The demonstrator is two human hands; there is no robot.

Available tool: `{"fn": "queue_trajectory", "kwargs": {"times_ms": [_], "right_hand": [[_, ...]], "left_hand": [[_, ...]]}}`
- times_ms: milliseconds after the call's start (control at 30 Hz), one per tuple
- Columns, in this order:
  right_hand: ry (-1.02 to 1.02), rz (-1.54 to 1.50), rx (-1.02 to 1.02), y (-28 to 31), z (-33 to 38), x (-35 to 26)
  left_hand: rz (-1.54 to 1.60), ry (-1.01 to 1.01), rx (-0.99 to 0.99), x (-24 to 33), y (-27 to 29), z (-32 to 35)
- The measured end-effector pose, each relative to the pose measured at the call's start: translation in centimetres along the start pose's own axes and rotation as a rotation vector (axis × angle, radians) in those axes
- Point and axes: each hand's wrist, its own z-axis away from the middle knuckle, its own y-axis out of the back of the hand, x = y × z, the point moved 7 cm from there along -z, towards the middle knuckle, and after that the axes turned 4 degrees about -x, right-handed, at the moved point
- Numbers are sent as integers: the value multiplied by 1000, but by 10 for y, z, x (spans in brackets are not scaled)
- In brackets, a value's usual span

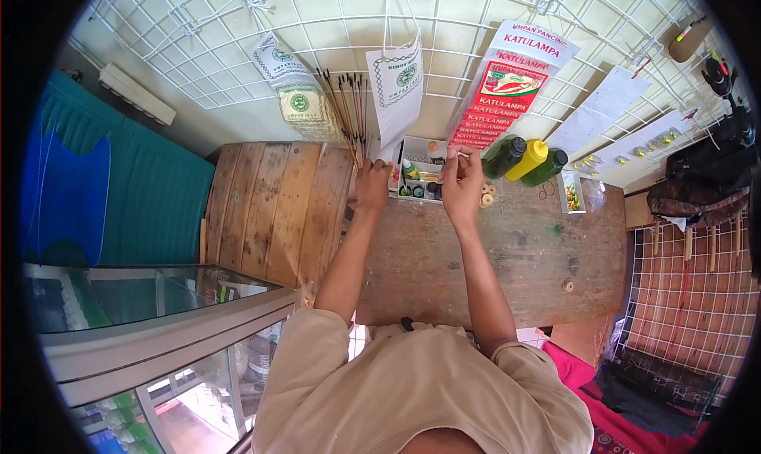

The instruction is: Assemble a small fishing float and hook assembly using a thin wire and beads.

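Observation:
Both arms reach forward to a white compartment box at the back of a wooden table. My left hand is at the box's left side, fingers curled down beside a bundle of thin dark sticks; whatever is in its fingers is hidden. At the right side of the box, my right hand has thumb and fingers pinched together, and anything between them is too small to make out. Inside the box are a small green-and-white bottle and several little jars.
Paper packets and red packets hang from a white wire grid. Right of my right hand stand a yellow bottle and two dark green ones. Small tan rings lie nearby. A glass cabinet borders the left.

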Motion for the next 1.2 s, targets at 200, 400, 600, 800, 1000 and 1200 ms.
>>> {"fn": "queue_trajectory", "kwargs": {"times_ms": [200, 400, 600, 800, 1000, 1200], "right_hand": [[24, -45, -33, -7, -3, -7], [85, -82, -24, -6, -7, -19], [162, -97, -44, -7, -11, -37], [276, -161, -75, -17, -9, -67], [336, -207, -133, -18, -18, -98], [375, -244, -127, -9, -21, -112]], "left_hand": [[-27, -14, -4, -8, -8, -2], [138, 19, -28, 4, 21, 1], [626, 40, 240, 53, 101, 21], [1005, -93, 676, 79, 207, 5], [1222, -166, 522, 88, 239, -27], [1037, -215, 359, 94, 252, -34]]}}
